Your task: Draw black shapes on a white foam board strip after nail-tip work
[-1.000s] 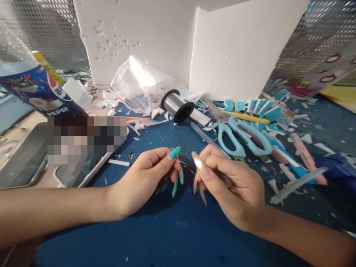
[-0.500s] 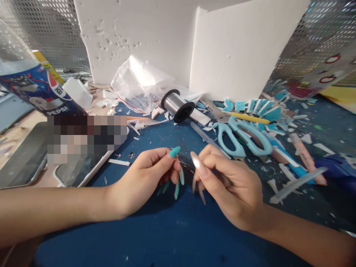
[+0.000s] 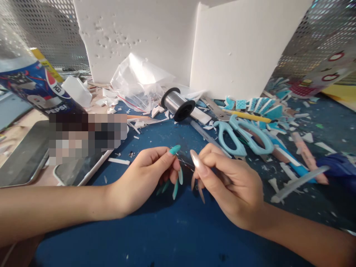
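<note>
A thin wire (image 3: 185, 163) runs across the short gap between my hands, looking twisted in places. My left hand (image 3: 151, 170), with long turquoise nails, pinches one end of it between thumb and forefinger. The other end is in the closed fingertips of my right hand (image 3: 229, 181), whose nails are pale pink. Both hands are held above the blue table surface (image 3: 167, 237). Behind them a black spool of silvery wire (image 3: 178, 104) lies on its side. Light-blue-handled scissors (image 3: 241, 139) rest beyond my right hand.
At left are a Pepsi bottle (image 3: 55, 94) and a phone (image 3: 83, 168), partly blurred out. White foam boards (image 3: 236, 48) stand at the back beside a clear plastic bag (image 3: 139, 81). Foam scraps, a yellow craft knife (image 3: 250, 116) and a pink marker (image 3: 310, 157) lie at right.
My hands keep their pinch on the wire and have barely moved. My right fingertips have shifted very slightly to the left, and the camera view has moved a little.
</note>
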A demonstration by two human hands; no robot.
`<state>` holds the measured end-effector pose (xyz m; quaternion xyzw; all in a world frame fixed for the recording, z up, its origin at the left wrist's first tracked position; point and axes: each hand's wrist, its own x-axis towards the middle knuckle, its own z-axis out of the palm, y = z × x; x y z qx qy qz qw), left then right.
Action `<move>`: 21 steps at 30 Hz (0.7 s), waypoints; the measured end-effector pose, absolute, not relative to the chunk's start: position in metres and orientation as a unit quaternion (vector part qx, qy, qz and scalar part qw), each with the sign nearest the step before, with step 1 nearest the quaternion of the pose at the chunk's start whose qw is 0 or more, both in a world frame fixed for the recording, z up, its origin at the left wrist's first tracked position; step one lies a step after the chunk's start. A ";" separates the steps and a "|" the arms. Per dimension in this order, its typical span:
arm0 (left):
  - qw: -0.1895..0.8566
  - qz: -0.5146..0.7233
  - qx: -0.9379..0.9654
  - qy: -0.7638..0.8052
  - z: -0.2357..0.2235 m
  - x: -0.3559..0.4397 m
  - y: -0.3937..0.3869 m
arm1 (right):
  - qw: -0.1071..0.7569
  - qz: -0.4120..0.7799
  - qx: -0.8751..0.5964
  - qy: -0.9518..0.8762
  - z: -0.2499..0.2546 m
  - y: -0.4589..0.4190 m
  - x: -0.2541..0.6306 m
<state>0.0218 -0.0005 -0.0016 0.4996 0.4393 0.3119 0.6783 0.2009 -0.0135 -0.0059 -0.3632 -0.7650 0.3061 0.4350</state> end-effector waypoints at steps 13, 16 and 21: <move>0.671 0.315 0.506 0.442 0.000 0.021 -0.002 | 0.437 0.295 -0.356 -0.771 -0.004 -0.013 0.199; 0.669 0.315 0.506 0.444 -0.001 0.021 -0.001 | 0.428 0.299 -0.353 -0.777 -0.004 -0.013 0.199; 0.670 0.322 0.504 0.440 0.000 0.022 -0.002 | 0.416 0.280 -0.369 -0.783 -0.005 -0.013 0.198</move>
